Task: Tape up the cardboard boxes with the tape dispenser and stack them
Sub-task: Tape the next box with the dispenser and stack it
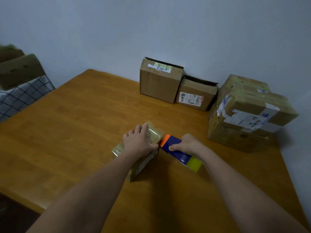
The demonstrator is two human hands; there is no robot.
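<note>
Wooden table (pixel 67 132), pale grey wall (pixel 151 31) behind it, checked cloth (pixel 25 96) at left edge

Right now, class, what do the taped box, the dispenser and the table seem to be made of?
Small brown box: cardboard, under glossy clear tape that glints. Blue, orange and yellow tape dispenser: probably plastic, smooth solid colours. Orange-brown table: apparently varnished wood, grain with sheen.

- Level: dim, flat, cool-toned indoor light; wall (pixel 151 22) reads grey-blue.
- Shadows: soft-edged; a dark patch on the table (pixel 84 123) under the tape dispenser (pixel 180 154) and beside the small box (pixel 154 135).
- Glare: faint sheen on the small box's tape wrap.
- Blur: whole frame slightly soft; stacked boxes (pixel 249 111) at right smeared; left-edge box (pixel 18 71) soft.
- Distortion: wide-angle; table edges bow toward the borders.
</note>
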